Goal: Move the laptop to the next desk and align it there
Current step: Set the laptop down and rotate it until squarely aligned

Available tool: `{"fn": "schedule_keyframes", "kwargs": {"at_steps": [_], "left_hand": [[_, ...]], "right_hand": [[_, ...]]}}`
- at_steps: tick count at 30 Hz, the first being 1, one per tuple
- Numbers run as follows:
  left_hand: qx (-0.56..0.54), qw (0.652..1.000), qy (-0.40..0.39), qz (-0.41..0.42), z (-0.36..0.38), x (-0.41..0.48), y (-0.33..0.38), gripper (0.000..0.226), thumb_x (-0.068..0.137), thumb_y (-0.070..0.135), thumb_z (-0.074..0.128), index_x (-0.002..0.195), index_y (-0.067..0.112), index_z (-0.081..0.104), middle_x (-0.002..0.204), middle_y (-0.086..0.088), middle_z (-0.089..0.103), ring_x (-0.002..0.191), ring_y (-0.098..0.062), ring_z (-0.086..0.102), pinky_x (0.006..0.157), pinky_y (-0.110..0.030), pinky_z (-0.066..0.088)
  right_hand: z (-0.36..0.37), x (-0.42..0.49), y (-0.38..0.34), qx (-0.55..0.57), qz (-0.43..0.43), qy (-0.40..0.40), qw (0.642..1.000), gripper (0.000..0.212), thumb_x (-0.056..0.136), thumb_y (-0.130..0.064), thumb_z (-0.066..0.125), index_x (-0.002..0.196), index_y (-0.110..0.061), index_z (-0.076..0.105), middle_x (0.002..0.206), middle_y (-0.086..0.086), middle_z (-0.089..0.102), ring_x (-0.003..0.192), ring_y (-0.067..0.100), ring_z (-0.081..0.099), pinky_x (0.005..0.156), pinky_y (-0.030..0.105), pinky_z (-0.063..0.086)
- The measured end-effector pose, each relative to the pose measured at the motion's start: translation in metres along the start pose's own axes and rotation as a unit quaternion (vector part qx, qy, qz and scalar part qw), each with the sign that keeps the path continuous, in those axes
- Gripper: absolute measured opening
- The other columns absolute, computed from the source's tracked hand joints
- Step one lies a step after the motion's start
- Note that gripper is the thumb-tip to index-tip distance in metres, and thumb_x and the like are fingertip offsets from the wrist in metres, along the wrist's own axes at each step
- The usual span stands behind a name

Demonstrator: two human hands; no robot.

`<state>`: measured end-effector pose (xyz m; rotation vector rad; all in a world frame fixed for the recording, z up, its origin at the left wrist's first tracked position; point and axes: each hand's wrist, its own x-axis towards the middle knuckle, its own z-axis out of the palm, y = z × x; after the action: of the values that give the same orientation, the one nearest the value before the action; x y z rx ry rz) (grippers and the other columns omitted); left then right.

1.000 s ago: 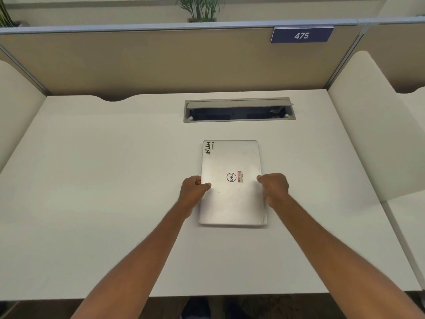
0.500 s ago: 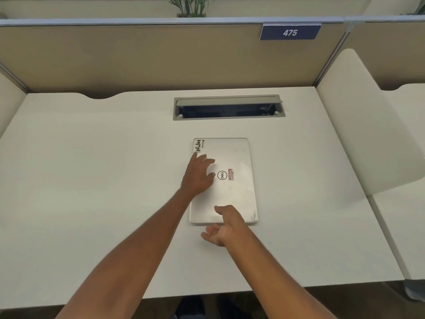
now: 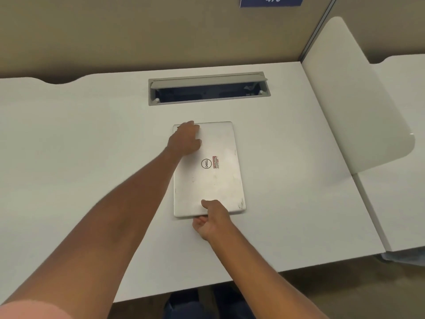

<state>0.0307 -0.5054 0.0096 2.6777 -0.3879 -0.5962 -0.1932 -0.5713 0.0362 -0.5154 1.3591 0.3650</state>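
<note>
The closed silver Dell laptop point(image 3: 208, 169) lies flat on the white desk point(image 3: 80, 146), between my two hands. My left hand point(image 3: 185, 139) rests on its far left corner, fingers curled over the far edge, gripping it. My right hand point(image 3: 212, 218) takes the near edge, thumb on the lid and fingers under it. Beyond my left hand there is the open grey cable tray point(image 3: 208, 89). To the right of my right hand stands a white divider point(image 3: 358, 100).
</note>
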Motion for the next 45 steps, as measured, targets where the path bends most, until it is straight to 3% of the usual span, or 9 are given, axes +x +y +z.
{"fn": "schedule_keyframes", "kwargs": {"at_steps": [5,10,15,20,24,29,36,42,45], "left_hand": [[0.044,0.999,-0.003,-0.006,-0.004,0.018,0.006,0.045,0.102,0.026,0.061,0.141,0.005,0.058,0.15,-0.015,0.056,0.147,-0.034,0.048,0.116,-0.051,0.047],[0.069,0.997,-0.003,-0.018,-0.005,0.027,0.014,0.053,0.103,0.038,0.059,0.148,0.01,0.056,0.153,-0.012,0.054,0.147,-0.035,0.047,0.115,-0.052,0.047],[0.057,0.998,-0.02,-0.014,-0.012,0.041,0.014,0.061,0.101,0.05,0.059,0.154,0.02,0.056,0.156,-0.008,0.053,0.152,-0.032,0.043,0.119,-0.052,0.045],[0.035,0.999,-0.035,-0.021,-0.014,0.047,0.021,0.061,0.098,0.058,0.06,0.15,0.025,0.062,0.156,-0.005,0.052,0.152,-0.033,0.041,0.12,-0.05,0.037],[0.022,0.997,-0.044,-0.051,-0.018,0.052,0.027,0.064,0.099,0.063,0.056,0.148,0.022,0.064,0.158,-0.004,0.053,0.153,-0.033,0.04,0.122,-0.051,0.034],[0.027,0.995,-0.046,-0.084,-0.03,0.056,0.026,0.073,0.098,0.068,0.055,0.149,0.016,0.063,0.159,-0.007,0.057,0.153,-0.035,0.043,0.123,-0.051,0.038],[-0.022,0.995,-0.032,-0.094,-0.041,0.042,0.005,0.056,0.099,0.05,0.061,0.134,0.007,0.07,0.144,-0.013,0.067,0.143,-0.039,0.052,0.118,-0.05,0.048],[-0.075,0.99,-0.019,-0.114,-0.056,0.015,-0.015,0.057,0.102,0.037,0.06,0.129,-0.014,0.064,0.139,-0.029,0.067,0.135,-0.047,0.06,0.111,-0.051,0.052],[-0.114,0.986,0.001,-0.118,-0.062,0.0,-0.025,0.05,0.102,0.036,0.062,0.103,-0.013,0.065,0.131,-0.031,0.07,0.13,-0.048,0.064,0.108,-0.049,0.053]], "right_hand": [[0.0,0.008,0.0,0.001,0.003,0.016,1.0,0.024,0.096,-0.006,0.069,0.119,-0.006,0.065,0.117,0.013,0.059,0.102,0.023,0.054,0.119,0.043,0.048],[-0.001,0.011,0.006,0.005,-0.013,0.043,0.999,0.021,0.096,-0.003,0.068,0.117,-0.005,0.066,0.118,0.013,0.061,0.099,0.025,0.056,0.118,0.044,0.048],[-0.004,0.015,0.017,-0.006,-0.048,0.072,0.996,0.018,0.095,0.002,0.067,0.113,0.0,0.07,0.099,0.011,0.062,0.078,0.02,0.052,0.071,0.028,0.053],[-0.005,0.018,0.019,-0.01,-0.057,0.084,0.995,0.02,0.096,-0.005,0.074,0.115,0.001,0.07,0.102,0.013,0.071,0.086,0.023,0.063,0.102,0.04,0.058],[-0.008,0.021,0.018,-0.007,-0.06,0.086,0.995,0.015,0.092,-0.003,0.08,0.1,-0.003,0.068,0.12,0.02,0.075,0.089,0.025,0.068,0.098,0.04,0.061],[-0.011,0.021,0.018,0.007,-0.079,0.082,0.993,0.033,0.09,0.002,0.08,0.121,-0.001,0.068,0.126,0.02,0.073,0.096,0.027,0.068,0.1,0.042,0.061],[-0.023,0.023,0.02,0.01,-0.112,0.063,0.992,0.035,0.088,0.01,0.079,0.117,-0.007,0.068,0.123,0.015,0.076,0.118,0.032,0.072,0.101,0.045,0.06],[-0.034,0.03,0.007,-0.021,-0.156,0.067,0.985,0.025,0.086,0.011,0.081,0.098,-0.006,0.068,0.114,0.016,0.078,0.097,0.026,0.075,0.093,0.043,0.063],[-0.04,0.037,-0.014,-0.041,-0.193,0.06,0.979,0.023,0.086,0.014,0.078,0.096,-0.004,0.067,0.116,0.018,0.077,0.088,0.024,0.07,0.087,0.042,0.063]]}}
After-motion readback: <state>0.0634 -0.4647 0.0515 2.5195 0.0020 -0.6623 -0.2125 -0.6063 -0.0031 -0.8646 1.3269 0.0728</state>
